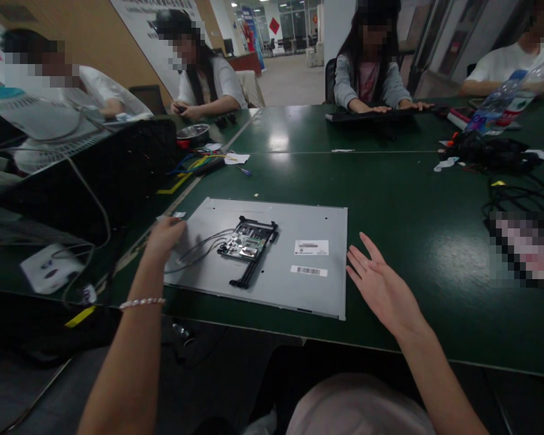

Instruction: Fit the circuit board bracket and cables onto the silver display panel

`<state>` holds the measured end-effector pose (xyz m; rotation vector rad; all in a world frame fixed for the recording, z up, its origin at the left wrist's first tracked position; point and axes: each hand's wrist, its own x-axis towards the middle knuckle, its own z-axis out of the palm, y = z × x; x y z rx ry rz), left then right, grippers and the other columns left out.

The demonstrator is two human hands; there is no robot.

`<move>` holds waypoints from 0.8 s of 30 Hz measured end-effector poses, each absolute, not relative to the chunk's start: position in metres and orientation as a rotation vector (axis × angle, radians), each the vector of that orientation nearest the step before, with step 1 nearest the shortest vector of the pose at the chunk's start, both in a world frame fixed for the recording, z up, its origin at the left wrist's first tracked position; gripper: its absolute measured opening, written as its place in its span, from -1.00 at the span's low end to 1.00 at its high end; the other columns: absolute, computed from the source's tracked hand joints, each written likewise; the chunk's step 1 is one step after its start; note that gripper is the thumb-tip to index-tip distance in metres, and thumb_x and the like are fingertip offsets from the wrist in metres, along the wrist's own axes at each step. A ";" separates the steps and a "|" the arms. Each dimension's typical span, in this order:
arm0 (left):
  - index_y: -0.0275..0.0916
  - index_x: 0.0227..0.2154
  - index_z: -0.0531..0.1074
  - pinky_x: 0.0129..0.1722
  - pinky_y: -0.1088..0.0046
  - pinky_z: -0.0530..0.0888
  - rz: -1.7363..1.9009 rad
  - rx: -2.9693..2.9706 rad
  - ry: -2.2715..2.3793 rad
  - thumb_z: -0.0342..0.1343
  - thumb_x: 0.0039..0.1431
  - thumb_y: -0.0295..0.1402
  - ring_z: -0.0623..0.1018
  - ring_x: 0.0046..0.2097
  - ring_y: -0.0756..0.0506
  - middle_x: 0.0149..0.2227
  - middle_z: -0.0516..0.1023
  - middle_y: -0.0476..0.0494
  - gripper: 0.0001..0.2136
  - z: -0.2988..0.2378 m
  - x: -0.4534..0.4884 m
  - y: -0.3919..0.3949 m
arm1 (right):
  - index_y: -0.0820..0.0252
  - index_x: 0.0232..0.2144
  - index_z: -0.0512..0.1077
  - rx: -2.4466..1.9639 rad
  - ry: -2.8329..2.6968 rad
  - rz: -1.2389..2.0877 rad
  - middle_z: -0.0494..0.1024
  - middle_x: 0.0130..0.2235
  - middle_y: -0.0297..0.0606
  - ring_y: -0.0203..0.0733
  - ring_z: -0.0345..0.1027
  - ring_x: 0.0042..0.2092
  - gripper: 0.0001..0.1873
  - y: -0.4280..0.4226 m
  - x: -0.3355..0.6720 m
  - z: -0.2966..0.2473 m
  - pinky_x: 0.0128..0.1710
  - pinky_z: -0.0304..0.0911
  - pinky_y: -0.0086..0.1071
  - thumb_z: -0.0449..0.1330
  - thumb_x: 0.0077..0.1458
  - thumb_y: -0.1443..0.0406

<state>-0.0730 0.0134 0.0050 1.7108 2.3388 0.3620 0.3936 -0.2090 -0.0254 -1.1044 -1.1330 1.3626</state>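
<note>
A flat grey metal display panel (281, 290) lies back side up on the green table, near its front edge. On it rests a green circuit board (245, 244) in a black plastic bracket (252, 266). Dark cables (204, 244) run from the board towards the panel's left side. My left hand (167, 234) is at the left edge of the panel, its fingers curving over that edge and mostly hidden. Just off the right edge, my right hand (378, 281) is open, palm turned up, fingers stretched towards the panel and nothing in them.
On the left stand a large black screen (95, 163) and a white power adapter (52, 269). Coloured wires (199, 160) and a metal bowl (193, 133) lie behind. A black cable bundle (494, 151) and plastic bottles (498, 103) are at right. Several people sit opposite, one touching a keyboard (372, 116).
</note>
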 end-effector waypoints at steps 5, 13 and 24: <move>-0.24 0.37 0.01 0.24 -0.16 0.09 0.441 1.957 2.369 -0.05 0.16 0.20 0.03 0.37 -0.49 0.36 0.09 -0.36 -0.15 0.002 -0.011 -0.017 | -0.02 0.41 -0.46 -1.185 -1.230 1.293 0.05 0.41 -0.11 -0.13 -0.02 0.38 -0.30 -0.207 0.396 -0.032 0.26 0.13 -0.03 -0.27 0.34 0.07; 0.10 0.37 0.03 0.23 -0.35 -0.08 0.214 2.274 2.030 0.04 0.13 0.14 -0.08 0.40 -0.46 0.38 0.09 -0.19 -0.24 -0.015 0.088 -0.085 | -0.01 0.42 -0.38 -1.120 -1.077 1.376 0.04 0.41 -0.12 -0.08 -0.06 0.39 -0.23 -0.206 0.395 -0.033 0.30 0.05 0.02 -0.12 0.30 0.08; -0.47 0.30 0.15 0.23 0.12 0.24 0.405 1.937 2.342 -0.10 0.28 0.08 0.29 0.27 -0.35 0.28 0.25 -0.46 -0.25 0.007 -0.024 -0.004 | 0.01 0.42 -0.44 -1.208 -1.197 1.317 0.04 0.41 -0.13 -0.12 -0.05 0.39 -0.27 -0.206 0.391 -0.028 0.28 0.10 0.01 -0.21 0.33 0.13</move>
